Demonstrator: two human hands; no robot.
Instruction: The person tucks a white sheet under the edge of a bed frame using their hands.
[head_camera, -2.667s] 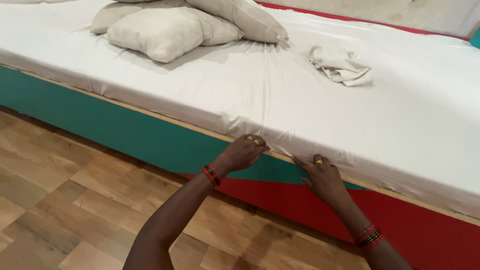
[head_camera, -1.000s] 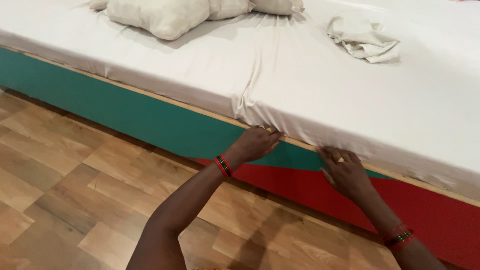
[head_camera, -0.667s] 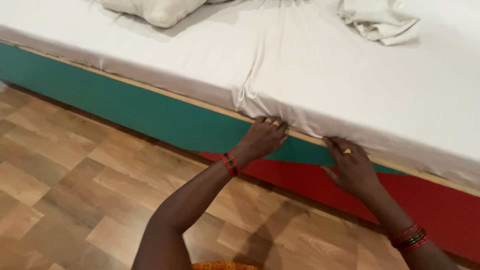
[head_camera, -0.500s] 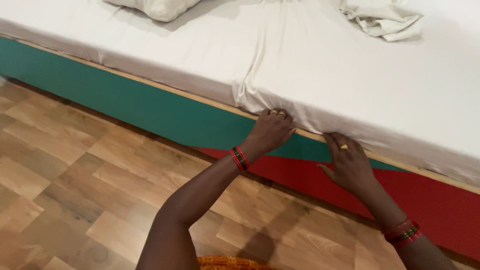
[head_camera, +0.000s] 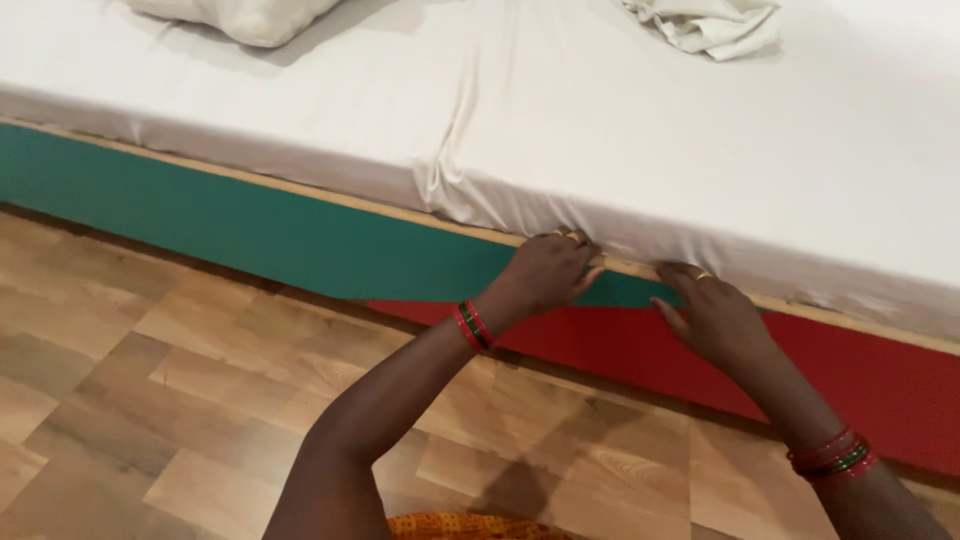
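Pressing along the bottom edge of the white sheet (head_camera: 640, 130), both hands sit where the cloth meets the wooden strip (head_camera: 300, 196) of the bed frame. The left hand (head_camera: 545, 275) has its fingers curled and bunched together, their tips pushed in under the hanging sheet; whether they pinch the cloth I cannot tell. The right hand (head_camera: 715, 318) lies just at 3 o'clock of the left, near but not touching, fingers held close together and pointing up toward 11 o'clock, tips at the sheet's edge. A gathered fold of sheet rises from the left hand toward 11 o'clock.

Compared with half a second ago the hands hold much the same pose and spacing, though the view has dipped: they now sit a little lower in the picture, the crumpled cloth (head_camera: 705, 22) at 1 o'clock has slid up to the top edge, and the pillow (head_camera: 240, 14) at 11 o'clock is cut down to a sliver. Red and green bangles (head_camera: 470, 325) ring the left wrist. Below the strip runs the green panel (head_camera: 220, 225), with the red panel (head_camera: 880, 385) toward 4 o'clock and the wooden floor (head_camera: 130, 400) at 8 o'clock
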